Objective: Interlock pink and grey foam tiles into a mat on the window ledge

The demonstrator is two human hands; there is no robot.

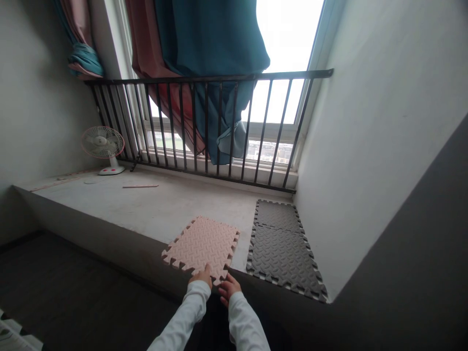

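Observation:
A pink foam tile with toothed edges lies on the pale window ledge, its near edge sticking out past the ledge's front. My left hand grips that near edge, thumb on top and the other fingers hidden beneath. My right hand is at the tile's near right corner, its fingers apart and partly under the corner; no firm grip shows. To the right, two dark grey foam tiles, a near one and a far one, lie joined together beside the wall, apart from the pink tile.
A small fan stands at the ledge's far left, with a thin stick nearer the middle. Black railing runs along the window behind the ledge. Curtains hang over it. White toothed pieces show at the lower left.

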